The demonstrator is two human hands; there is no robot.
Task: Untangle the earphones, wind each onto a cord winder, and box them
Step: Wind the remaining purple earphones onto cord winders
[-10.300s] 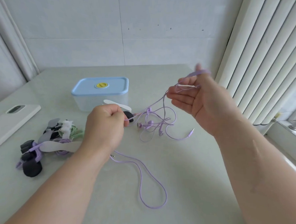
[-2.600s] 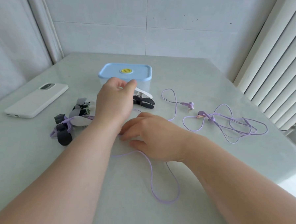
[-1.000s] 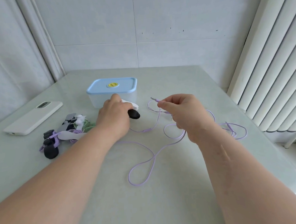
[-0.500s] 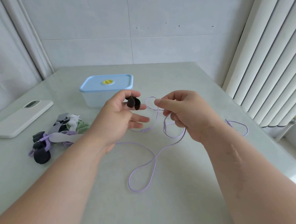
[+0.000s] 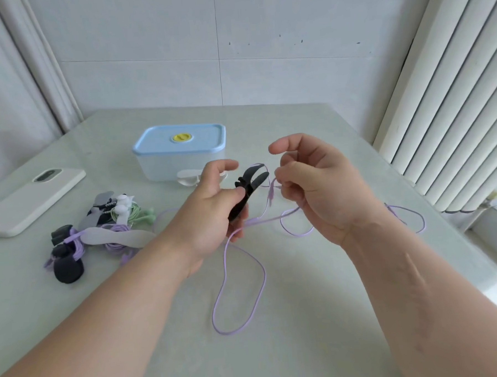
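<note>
Head view: left hand (image 5: 211, 216) grips a black cord winder (image 5: 251, 182) above the table (image 5: 307, 343), right hand (image 5: 319, 190) pinches the purple earphone cord (image 5: 265, 275) beside it; the lidded box (image 5: 179, 154) sits just beyond.

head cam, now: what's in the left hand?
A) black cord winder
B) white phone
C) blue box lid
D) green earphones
A: the left hand grips the black cord winder above the table, with its forked end towards the right hand, which pinches the purple cord.
</note>
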